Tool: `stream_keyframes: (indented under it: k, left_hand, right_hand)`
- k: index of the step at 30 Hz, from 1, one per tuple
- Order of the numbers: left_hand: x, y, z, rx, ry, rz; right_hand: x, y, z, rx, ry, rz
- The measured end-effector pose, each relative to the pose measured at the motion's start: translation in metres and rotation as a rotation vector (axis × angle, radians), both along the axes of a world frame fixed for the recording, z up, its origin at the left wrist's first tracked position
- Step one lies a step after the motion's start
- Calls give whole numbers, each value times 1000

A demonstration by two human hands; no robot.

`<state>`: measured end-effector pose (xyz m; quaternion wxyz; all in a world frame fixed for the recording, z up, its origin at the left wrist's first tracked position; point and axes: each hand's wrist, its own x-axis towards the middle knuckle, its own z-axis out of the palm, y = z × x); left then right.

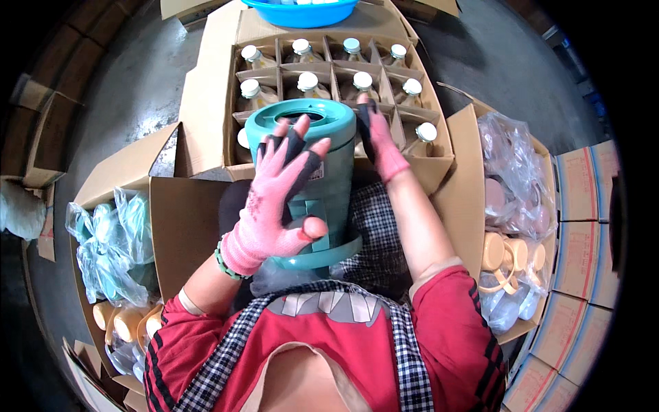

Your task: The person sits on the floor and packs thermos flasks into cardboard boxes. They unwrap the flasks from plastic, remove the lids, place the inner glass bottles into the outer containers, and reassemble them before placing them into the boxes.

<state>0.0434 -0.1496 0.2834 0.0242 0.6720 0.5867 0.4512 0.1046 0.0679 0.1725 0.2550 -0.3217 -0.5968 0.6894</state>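
A teal plastic thermos jug casing (333, 182) stands upright before my body, with an opening in its top and a curved handle low on my side. My left hand (271, 189), in a pink glove with black fingers and bare fingertips, is spread over the casing's near left side. Whether its palm touches the casing cannot be made out. My right hand (379, 139), gloved alike, is beside the rim's right side with its fingers stretched out. Behind the casing, a carton (445, 147) holds several clear bottles with pale caps (307, 84) in cardboard compartments.
At left, an open carton (182, 247) holds plastic-wrapped teal parts (113, 230) and peach-coloured cups (128, 323). The right carton (456, 189) holds bagged pinkish parts (498, 196) and more peach pieces (516, 254). A blue basin (302, 15) stands at the far end; stacked boxes (573, 250) line the right.
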Motion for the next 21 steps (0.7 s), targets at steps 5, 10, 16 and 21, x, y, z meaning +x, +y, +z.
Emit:
stream_keyframes:
  k: [5,10,16,21]
  left_hand:
    - [-76,26,-49,-170,-1393,75]
    - [-45,13,-50,206,-454,179]
    - [-22,13,-28,81,-29,231]
    - [-79,36,-24,-33,-1152,275]
  right_hand:
    - [5,-62,34,300,176,-46]
    - [7,-28,38,135,-21,-123]
    - [1,10,-6,-42,-212,-99]
    - [-1,-57,40,695,166,-38]
